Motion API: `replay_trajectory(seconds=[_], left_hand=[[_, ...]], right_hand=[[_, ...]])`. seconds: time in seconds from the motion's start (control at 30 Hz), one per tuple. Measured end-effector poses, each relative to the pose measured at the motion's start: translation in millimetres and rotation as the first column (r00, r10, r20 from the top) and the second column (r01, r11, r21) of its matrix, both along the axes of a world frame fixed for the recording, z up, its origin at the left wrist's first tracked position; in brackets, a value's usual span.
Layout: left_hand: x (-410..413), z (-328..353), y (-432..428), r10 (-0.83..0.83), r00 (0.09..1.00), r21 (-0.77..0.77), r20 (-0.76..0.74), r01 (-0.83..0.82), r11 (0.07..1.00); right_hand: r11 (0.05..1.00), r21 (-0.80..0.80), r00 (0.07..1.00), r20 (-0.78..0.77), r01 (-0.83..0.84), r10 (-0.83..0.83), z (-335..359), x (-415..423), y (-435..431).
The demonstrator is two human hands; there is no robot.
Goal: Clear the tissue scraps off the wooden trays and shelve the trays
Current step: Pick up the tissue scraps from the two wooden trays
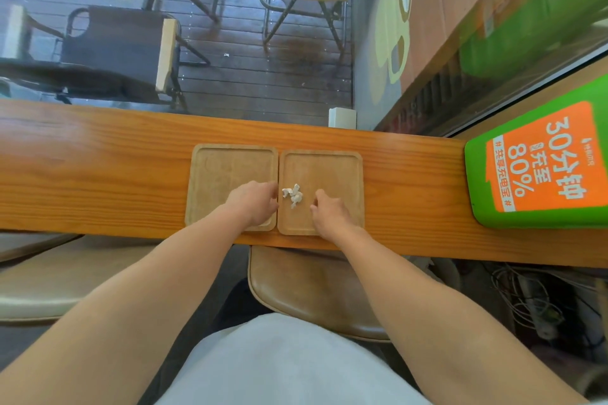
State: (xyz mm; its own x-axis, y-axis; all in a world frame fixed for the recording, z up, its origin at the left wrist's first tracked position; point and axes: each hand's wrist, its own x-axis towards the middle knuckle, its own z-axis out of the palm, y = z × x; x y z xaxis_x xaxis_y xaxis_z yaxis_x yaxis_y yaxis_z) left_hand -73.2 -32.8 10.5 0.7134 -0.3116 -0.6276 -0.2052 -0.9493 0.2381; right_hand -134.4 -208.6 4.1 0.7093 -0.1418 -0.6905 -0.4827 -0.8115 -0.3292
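Observation:
Two wooden trays lie side by side on the narrow wooden counter [98, 174]. The left tray [217, 171] has nothing visible on it. On the right tray [329, 168] a small pile of white tissue scraps [293, 196] sits near its left rim. My left hand [253, 202] rests over the left tray's right side, fingers curled, just left of the scraps. My right hand [329, 210] rests on the right tray just right of the scraps, fingers curled inward. Neither hand touches the scraps as far as I can see.
A green and orange power-bank box [539, 161] stands at the counter's right end. A brown stool seat [312, 293] is below the counter's near edge. Beyond the glass are folding chairs [121, 52] on dark decking. No shelf is in view.

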Motion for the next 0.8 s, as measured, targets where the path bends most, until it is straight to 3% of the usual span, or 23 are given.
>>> replay_trajectory(seconds=[0.2,0.47,0.7,0.8], left_hand=[[1,-9,-12,-0.083,0.989,-0.076,0.123,0.093,0.993],[8,-34,-24,-0.114,0.985,-0.106,0.126,0.128,0.986],[13,-44,-22,-0.065,0.996,-0.096,0.061,0.071,0.993],[15,-41,-21,-0.025,1.0,-0.073,0.019,0.026,0.997]], right_hand=[[0.993,0.063,0.993,0.057,0.099,-0.103,-4,-3,14],[0.95,0.204,0.962,0.085,0.238,-0.259,-28,7,31],[0.98,0.163,0.983,0.128,0.113,-0.134,-39,7,33],[0.986,0.126,0.992,0.05,0.109,-0.116,-38,10,32]])
